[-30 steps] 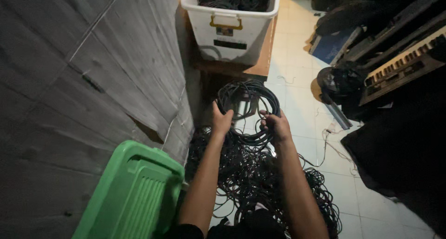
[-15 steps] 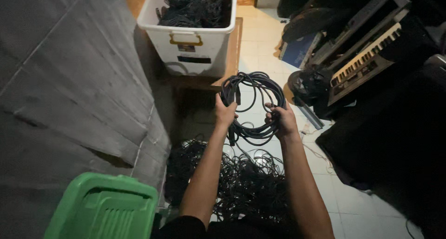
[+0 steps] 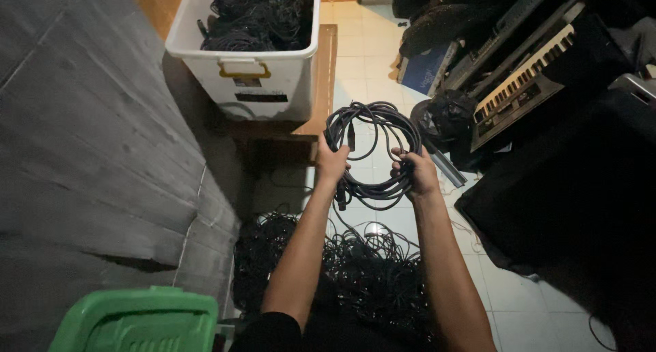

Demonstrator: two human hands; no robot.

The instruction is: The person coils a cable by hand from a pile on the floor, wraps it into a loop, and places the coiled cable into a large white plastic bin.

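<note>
nearest you, the rounded green plastic lid (image 3: 137, 319) sits at the bottom left, tight against the grey plank wall (image 3: 82, 154) that closes off your whole left side. between your forearms a loose heap of tangled black cables (image 3: 355, 270) covers the white tiled floor (image 3: 506, 297), leaving bare tile only to the right. your left hand (image 3: 333, 162) is closed around the left side of the coiled black cable (image 3: 374, 147), and your right hand (image 3: 417, 173) grips its lower right, holding the loop up above the heap. dark cases and a keyboard instrument (image 3: 523, 85) crowd the right. farther off, the white plastic storage bin (image 3: 249, 85) stands on a low wooden board (image 3: 321, 85), filled with more black cables (image 3: 260, 17).
</note>
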